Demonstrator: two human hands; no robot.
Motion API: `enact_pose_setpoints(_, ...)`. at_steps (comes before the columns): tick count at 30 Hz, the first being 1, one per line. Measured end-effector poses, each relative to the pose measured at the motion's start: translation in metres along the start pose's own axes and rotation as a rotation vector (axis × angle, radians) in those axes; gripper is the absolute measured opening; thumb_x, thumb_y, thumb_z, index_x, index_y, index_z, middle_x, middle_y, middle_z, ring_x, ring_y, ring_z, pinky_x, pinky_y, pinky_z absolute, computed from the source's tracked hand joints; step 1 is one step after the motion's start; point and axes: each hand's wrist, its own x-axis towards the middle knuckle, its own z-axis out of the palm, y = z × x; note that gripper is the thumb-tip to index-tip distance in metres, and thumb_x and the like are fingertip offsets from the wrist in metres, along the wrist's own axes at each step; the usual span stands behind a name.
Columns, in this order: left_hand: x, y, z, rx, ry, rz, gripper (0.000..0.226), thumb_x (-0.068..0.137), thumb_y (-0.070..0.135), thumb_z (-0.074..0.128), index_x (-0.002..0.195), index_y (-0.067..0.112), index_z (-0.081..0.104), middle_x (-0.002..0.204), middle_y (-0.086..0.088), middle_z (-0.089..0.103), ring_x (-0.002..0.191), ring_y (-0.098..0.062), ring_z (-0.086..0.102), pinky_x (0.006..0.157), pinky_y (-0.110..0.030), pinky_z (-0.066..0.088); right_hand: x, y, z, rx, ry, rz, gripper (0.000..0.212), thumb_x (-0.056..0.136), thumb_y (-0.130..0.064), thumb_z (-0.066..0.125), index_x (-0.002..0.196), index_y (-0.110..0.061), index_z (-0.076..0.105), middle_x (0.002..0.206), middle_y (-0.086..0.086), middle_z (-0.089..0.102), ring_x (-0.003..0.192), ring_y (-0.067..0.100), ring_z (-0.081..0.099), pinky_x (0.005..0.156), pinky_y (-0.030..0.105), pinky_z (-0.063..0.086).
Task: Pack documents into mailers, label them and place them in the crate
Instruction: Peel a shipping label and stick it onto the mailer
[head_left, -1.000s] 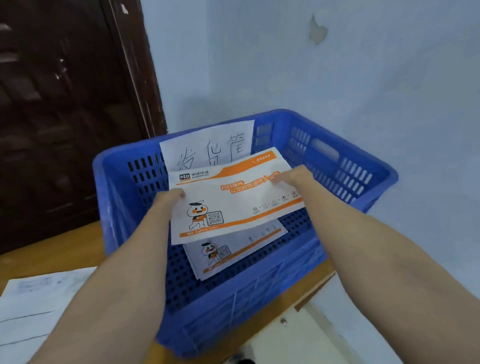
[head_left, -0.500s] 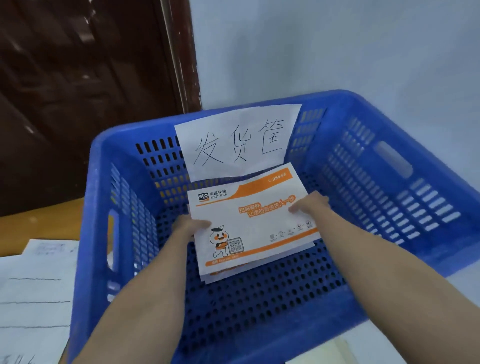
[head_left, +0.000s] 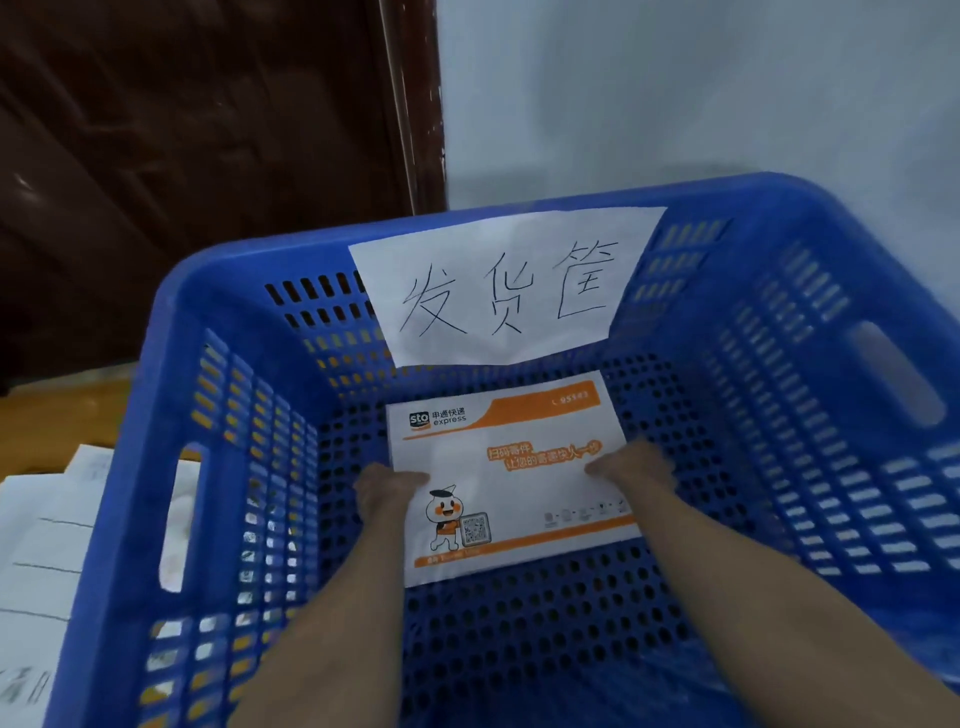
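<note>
Over the last second the white-and-orange paper express mailer (head_left: 511, 478), carried in above the blue perforated plastic crate (head_left: 810, 395), had come down to lie flat on the crate floor, near frame centre, covering the mailer seen there earlier. The left hand (head_left: 384, 491) rested on its 9 o'clock edge and the right hand (head_left: 631, 465) on its 3 o'clock edge. Fingers lay mostly under or behind the knuckles; whether each grip was pinching the edge or only pressing it, I could not tell. A white handwritten paper sign (head_left: 506, 283) hung on the far wall at 12 o'clock. Loose white sheets (head_left: 39, 551) lay on the wooden counter (head_left: 62, 402) at 9 o'clock. Judgement: placement was essentially done for this mailer; release and withdrawal remained.
</note>
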Motion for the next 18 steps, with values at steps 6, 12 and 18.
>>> enact_pose_setpoints(6,0.000,-0.008,0.009,0.136,0.151,0.063,0.088,0.071,0.037,0.082,0.135,-0.007,0.041,0.144,-0.025,0.037,0.133,-0.038,0.036,0.102,-0.045,0.042,-0.003,0.001,0.000,-0.139,0.052,-0.007,0.101,0.074,-0.054,0.070,0.146,-0.007,0.017,0.152,0.011,0.024,0.138,0.029,0.027,0.112,0.039,0.024)
enact_pose_setpoints(12,-0.017,-0.001,-0.004,0.023,0.250,0.132,0.065,0.085,0.041,0.066,0.120,-0.011,0.052,0.128,-0.028,0.052,0.117,-0.040,0.051,0.090,-0.043,0.049,-0.025,-0.024,-0.020,-0.040,0.099,-0.278,0.061,0.079,-0.037,0.065,0.129,-0.007,0.048,0.121,0.009,0.056,0.114,0.027,0.052,0.099,0.038,0.039)
enact_pose_setpoints(18,-0.063,0.037,-0.056,0.106,-0.202,0.071,0.042,0.094,0.035,0.056,0.104,-0.006,0.057,0.080,-0.017,0.061,0.067,-0.026,0.059,0.064,-0.033,0.051,-0.070,-0.071,-0.075,0.048,-0.374,-0.507,0.037,0.094,-0.040,0.052,0.108,-0.006,0.058,0.109,0.010,0.065,0.105,0.025,0.062,0.096,0.042,0.049)
